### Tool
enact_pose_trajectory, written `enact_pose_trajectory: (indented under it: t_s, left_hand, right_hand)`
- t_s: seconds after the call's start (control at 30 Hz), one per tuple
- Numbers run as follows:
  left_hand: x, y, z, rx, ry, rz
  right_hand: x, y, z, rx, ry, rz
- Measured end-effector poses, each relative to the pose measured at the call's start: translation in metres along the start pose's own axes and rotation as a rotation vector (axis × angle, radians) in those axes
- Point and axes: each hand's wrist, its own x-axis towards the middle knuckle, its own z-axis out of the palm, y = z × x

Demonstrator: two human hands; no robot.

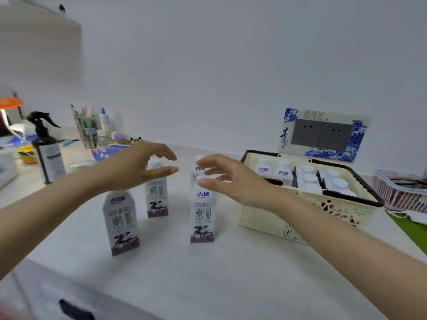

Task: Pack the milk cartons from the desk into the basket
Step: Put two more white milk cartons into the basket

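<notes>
Several white milk cartons with purple bases stand upright on the white desk (231, 273): a near-left carton (121, 224), a back-left carton (157, 196), a near-middle carton (203, 214) and one behind it (198, 168), mostly hidden. My left hand (136, 166) hovers open above the back-left carton, fingers spread. My right hand (227, 180) is open, fingertips right at the cap of the near-middle carton; contact is unclear. The cream lattice basket (288, 222) with dark handles stands at the right and holds several cartons (307, 177).
A dark spray bottle (47, 150) and a pen holder (89, 130) stand at the back left. A pink basket (402, 192) sits at the far right beyond the cream basket. A wall socket panel (323, 135) is behind the basket.
</notes>
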Motion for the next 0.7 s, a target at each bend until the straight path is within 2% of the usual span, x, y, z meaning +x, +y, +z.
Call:
enact_pose_trajectory:
  t_s: [0.17, 0.3, 0.43, 0.6, 0.7]
  left_hand:
    - [-0.049, -0.033, -0.001, 0.073, 0.122, -0.185]
    - [-0.065, -0.042, 0.012, -0.192, 0.174, -0.265]
    - [-0.074, -0.043, 0.026, -0.354, 0.27, -0.354]
    - [-0.087, -0.048, 0.041, -0.4, 0.124, -0.347]
    - [-0.09, -0.05, 0.042, -0.417, 0.124, -0.318]
  right_hand:
    - [0.001, 0.013, 0.036, 0.008, 0.065, -0.006]
    - [0.006, 0.02, 0.048, 0.114, 0.134, 0.036]
    - [0.006, 0.028, 0.049, 0.204, 0.18, 0.069]
    - [0.001, 0.037, 0.044, 0.205, 0.084, 0.115]
    - [0.001, 0.038, 0.041, 0.182, 0.063, 0.107]
